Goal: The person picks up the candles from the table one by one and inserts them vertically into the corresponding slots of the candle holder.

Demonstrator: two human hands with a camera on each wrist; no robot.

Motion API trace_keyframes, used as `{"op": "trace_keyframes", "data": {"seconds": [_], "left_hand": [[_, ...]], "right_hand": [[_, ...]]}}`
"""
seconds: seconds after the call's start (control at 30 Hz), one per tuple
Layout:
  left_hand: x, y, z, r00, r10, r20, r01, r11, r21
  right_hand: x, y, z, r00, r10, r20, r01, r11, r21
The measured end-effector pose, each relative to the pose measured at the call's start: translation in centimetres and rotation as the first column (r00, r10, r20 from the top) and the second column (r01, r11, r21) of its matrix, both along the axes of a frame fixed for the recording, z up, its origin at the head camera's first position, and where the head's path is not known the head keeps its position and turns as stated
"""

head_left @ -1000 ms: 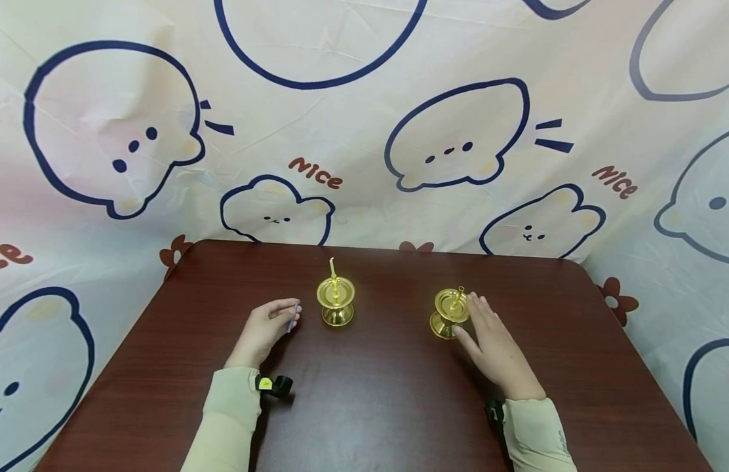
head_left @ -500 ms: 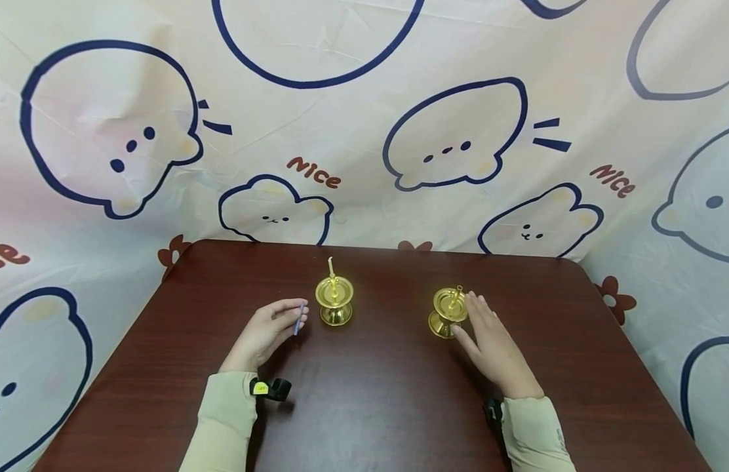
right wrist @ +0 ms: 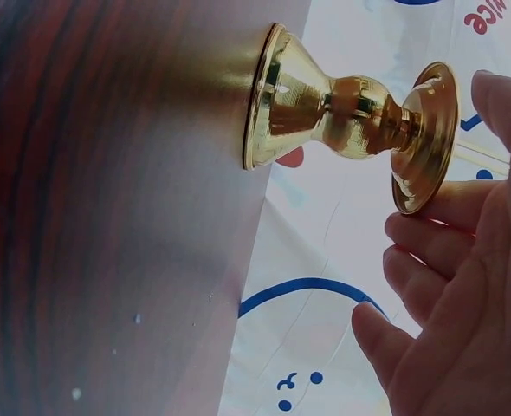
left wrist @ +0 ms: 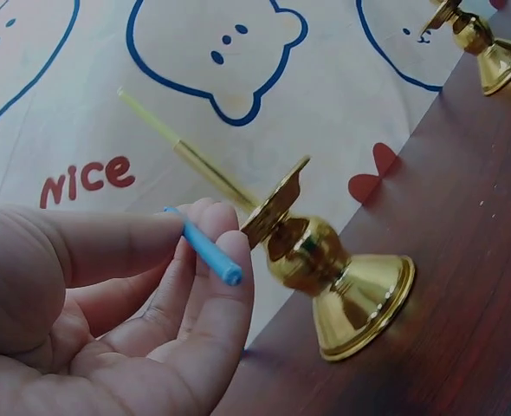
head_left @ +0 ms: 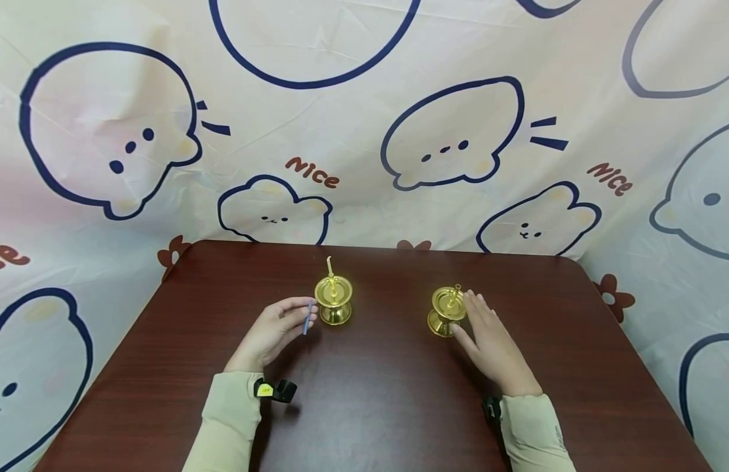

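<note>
My left hand (head_left: 273, 333) pinches a thin blue candle (left wrist: 210, 253) between thumb and fingers, clear of the table. Right beside those fingertips stands a brass candle holder (head_left: 335, 313) with a slim pale yellow candle (head_left: 330, 265) upright in its socket. Whether the fingers touch its dish, I cannot tell. A second brass candle holder (head_left: 440, 324) stands to the right, with no candle seen in its socket (head_left: 456, 293). Along its right side rests my right hand (head_left: 497, 347), fingers extended; in the right wrist view they lie at the dish rim (right wrist: 427, 139) without curling round it.
Both holders stand toward the back of a dark brown wooden table (head_left: 364, 400). A pale cloth (head_left: 364, 124) with blue cartoon outlines hangs behind and at the sides. A black wrist device (head_left: 276, 391) is strapped on the left wrist.
My left hand has moved right with the blue candle, up to the left holder, and the candle shows more plainly. The right hand and both holders have stayed put.
</note>
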State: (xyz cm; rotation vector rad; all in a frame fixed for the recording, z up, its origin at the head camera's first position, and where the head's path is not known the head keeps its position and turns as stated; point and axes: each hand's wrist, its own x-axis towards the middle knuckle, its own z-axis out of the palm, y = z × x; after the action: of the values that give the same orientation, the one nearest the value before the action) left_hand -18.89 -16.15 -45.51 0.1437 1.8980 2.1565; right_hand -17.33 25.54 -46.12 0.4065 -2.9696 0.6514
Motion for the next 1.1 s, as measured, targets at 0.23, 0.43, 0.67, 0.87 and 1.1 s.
{"op": "trace_keyframes", "data": {"seconds": [0.23, 0.43, 0.67, 0.87, 1.1], "left_hand": [[0.1, 0.9, 0.4, 1.000, -0.026, -0.015, 0.026, 0.999, 0.024], [0.1, 2.1, 0.6, 0.999, -0.031, -0.015, 0.031, 0.999, 0.042], [0.0, 3.8, 1.1, 0.998, -0.057, -0.020, 0.058, 0.996, 0.065], [0.0, 4.8, 1.2, 0.993, -0.110, -0.039, 0.112, 0.992, 0.051], [-0.1, 6.0, 1.0, 0.990, -0.138, -0.031, 0.140, 0.989, 0.050]], "right_hand": [[0.0, -0.1, 0.0, 1.000, -0.004, -0.001, 0.004, 1.000, 0.001], [0.0, 0.0, 0.0, 1.000, 0.001, -0.009, -0.001, 1.000, 0.003], [0.0, 0.0, -0.1, 1.000, 0.001, -0.015, -0.001, 1.000, 0.016], [0.1, 0.0, -0.2, 1.000, 0.000, -0.009, 0.000, 1.000, 0.031], [0.1, -0.1, -0.2, 1.000, 0.000, -0.011, 0.001, 0.999, 0.048]]}}
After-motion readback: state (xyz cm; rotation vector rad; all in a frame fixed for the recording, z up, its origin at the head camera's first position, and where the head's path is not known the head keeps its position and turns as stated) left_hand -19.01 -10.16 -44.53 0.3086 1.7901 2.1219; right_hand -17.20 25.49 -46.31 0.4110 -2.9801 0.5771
